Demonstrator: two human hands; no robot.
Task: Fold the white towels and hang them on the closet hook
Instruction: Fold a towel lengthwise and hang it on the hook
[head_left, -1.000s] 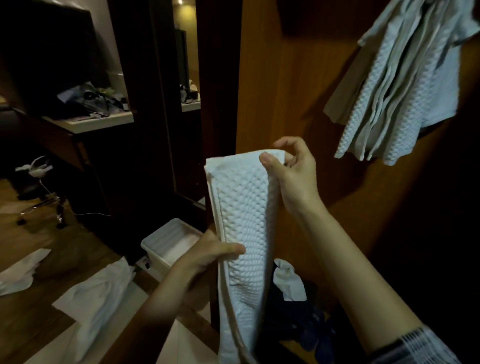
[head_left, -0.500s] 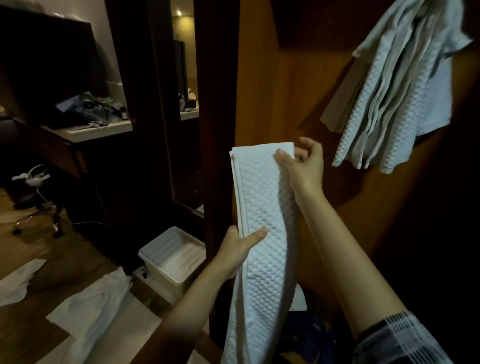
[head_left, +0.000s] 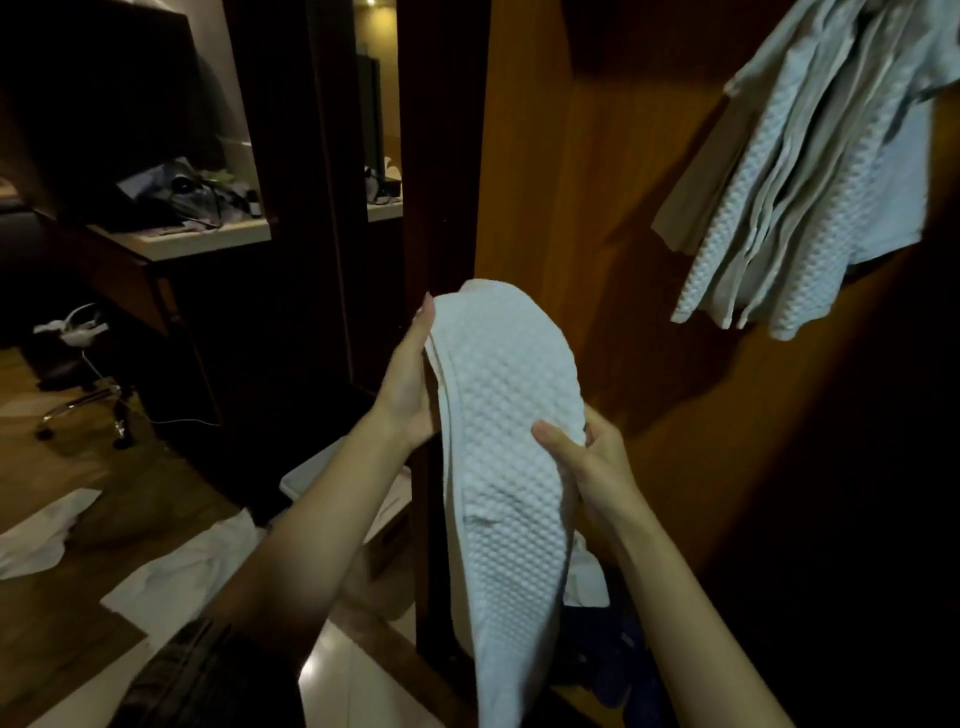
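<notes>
The left hand (head_left: 408, 384) lies flat against the left edge of a folded white towel (head_left: 506, 441), fingers straight and pointing up, supporting it near its rounded top. The right hand (head_left: 587, 460) grips the towel's right edge lower down, thumb across the front and fingers curled behind. The towel is held in the air in front of the wooden closet wall (head_left: 582, 218), draped over at the top and hanging down in a long narrow strip; its surface is a raised waffle weave with a stitched hem along the left side and a small crease midway down.

Below the left forearm a white plastic bin (head_left: 311, 470) sits on the floor; what it holds cannot be told. Up to the right, a bunch of hung towels (head_left: 810, 171) of the same weave dangles against the closet wall. More white cloths (head_left: 176, 571) lie on the wooden floor (head_left: 62, 639), and a cluttered worktop (head_left: 208, 241) stands at the left.
</notes>
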